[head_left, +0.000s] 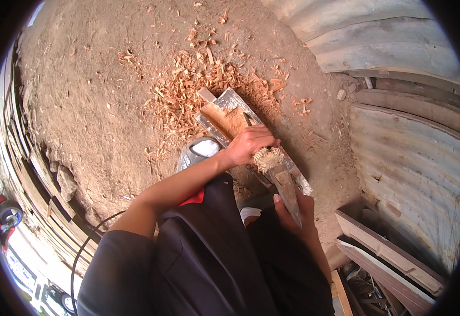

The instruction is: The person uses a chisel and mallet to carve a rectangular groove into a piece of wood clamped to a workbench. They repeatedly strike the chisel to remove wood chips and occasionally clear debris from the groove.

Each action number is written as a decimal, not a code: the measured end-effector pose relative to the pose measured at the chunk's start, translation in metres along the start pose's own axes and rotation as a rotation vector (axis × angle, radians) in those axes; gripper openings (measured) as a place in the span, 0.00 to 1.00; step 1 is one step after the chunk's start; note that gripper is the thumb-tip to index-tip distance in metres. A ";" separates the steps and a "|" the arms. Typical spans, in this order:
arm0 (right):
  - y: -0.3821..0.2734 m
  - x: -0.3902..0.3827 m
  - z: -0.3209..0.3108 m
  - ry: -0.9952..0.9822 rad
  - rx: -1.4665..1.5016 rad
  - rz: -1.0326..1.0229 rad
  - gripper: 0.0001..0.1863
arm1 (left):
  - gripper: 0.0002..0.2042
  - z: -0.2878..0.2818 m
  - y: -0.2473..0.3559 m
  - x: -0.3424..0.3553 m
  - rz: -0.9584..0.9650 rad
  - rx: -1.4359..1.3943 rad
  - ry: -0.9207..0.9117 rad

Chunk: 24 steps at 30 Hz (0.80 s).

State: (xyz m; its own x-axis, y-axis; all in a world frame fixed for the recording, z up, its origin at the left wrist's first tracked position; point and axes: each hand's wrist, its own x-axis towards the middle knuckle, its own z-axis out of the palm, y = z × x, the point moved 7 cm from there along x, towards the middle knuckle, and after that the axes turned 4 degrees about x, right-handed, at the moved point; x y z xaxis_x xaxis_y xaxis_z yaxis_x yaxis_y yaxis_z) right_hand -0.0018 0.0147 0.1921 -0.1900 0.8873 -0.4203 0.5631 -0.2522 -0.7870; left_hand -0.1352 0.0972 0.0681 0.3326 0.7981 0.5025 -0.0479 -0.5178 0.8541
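My left hand (pixel 251 143), closed, grips a chisel (pixel 248 119). Its dark blade end meets a pale, hollowed wooden piece (pixel 220 120), and its frayed, mushroomed handle end (pixel 268 159) sticks out behind my fingers. Closed around a long, tapering grey-brown piece (pixel 287 192) is my right hand (pixel 299 210); whether that piece is a mallet I cannot tell. Its upper end lies at or very near the frayed handle end. Beneath the work runs a paint-spattered plank (pixel 232 98), slanting from upper left to lower right.
Wood chips and shavings (pixel 188 89) lie heaped on the dirt ground beyond the plank. My grey shoe (pixel 190 154) stands beside the work. Corrugated metal sheets (pixel 409 174) line the right side, with a wooden drawer-like box (pixel 393 247) below. Stacked boards (pixel 22 152) edge the left.
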 end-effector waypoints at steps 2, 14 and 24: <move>0.006 0.006 0.010 0.074 0.043 -0.054 0.11 | 0.14 0.002 -0.004 -0.002 -0.022 0.011 -0.020; 0.015 0.017 0.011 -0.182 -0.043 0.102 0.12 | 0.20 0.005 -0.021 -0.014 -0.146 0.032 -0.022; 0.107 -0.012 0.014 -0.105 0.035 0.238 0.21 | 0.14 -0.017 -0.011 -0.013 -0.350 -0.029 0.151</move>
State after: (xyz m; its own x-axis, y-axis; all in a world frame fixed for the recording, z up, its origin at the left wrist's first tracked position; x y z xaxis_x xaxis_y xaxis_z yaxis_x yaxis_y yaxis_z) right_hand 0.0496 -0.0278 0.1066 -0.1386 0.7570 -0.6385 0.5740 -0.4640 -0.6747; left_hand -0.1550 0.0971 0.0546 0.1909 0.9627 0.1916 0.0166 -0.1984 0.9800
